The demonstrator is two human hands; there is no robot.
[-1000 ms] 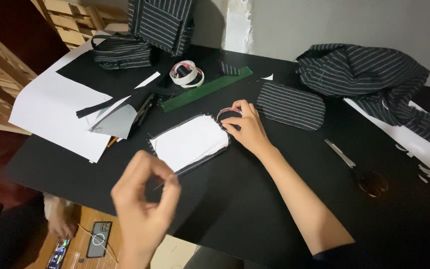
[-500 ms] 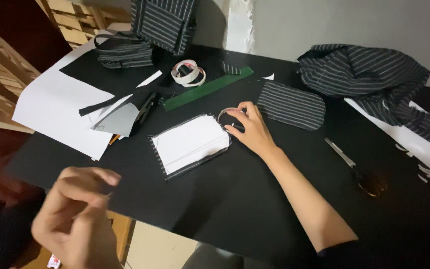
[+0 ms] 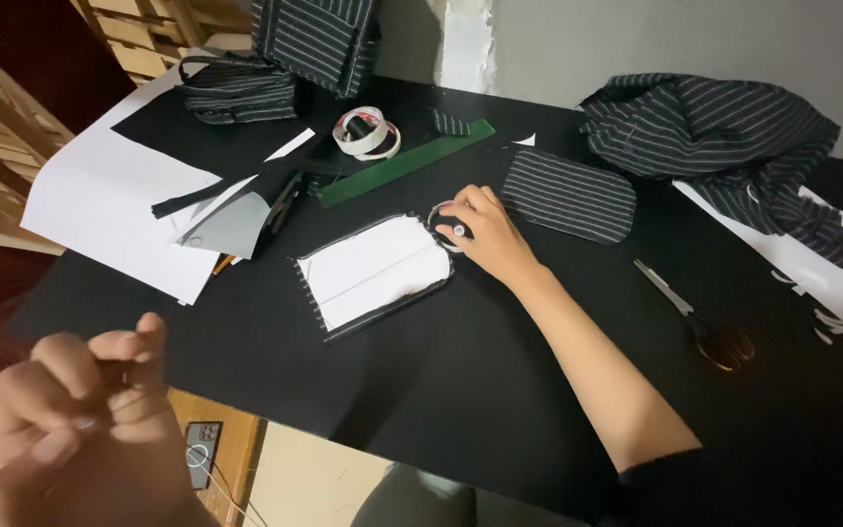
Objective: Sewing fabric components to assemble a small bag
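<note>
A black worktop [image 3: 500, 371] carries a white-lined striped fabric panel [image 3: 375, 273] near its middle, well back from the front edge. The right hand [image 3: 485, 234] rests at the panel's right end, fingers curled on a metal ring [image 3: 444, 222]. The left hand [image 3: 80, 420] hangs off the front-left corner, pinched shut on something too small to tell.

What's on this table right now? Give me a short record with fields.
surface: black table
left hand: raised off the table near the front edge, fingers pinched together
right hand: resting at the corner of the white-lined fabric panel
beside right hand: striped pouch piece
further right: scissors
at back: tape roll, green strip
</note>
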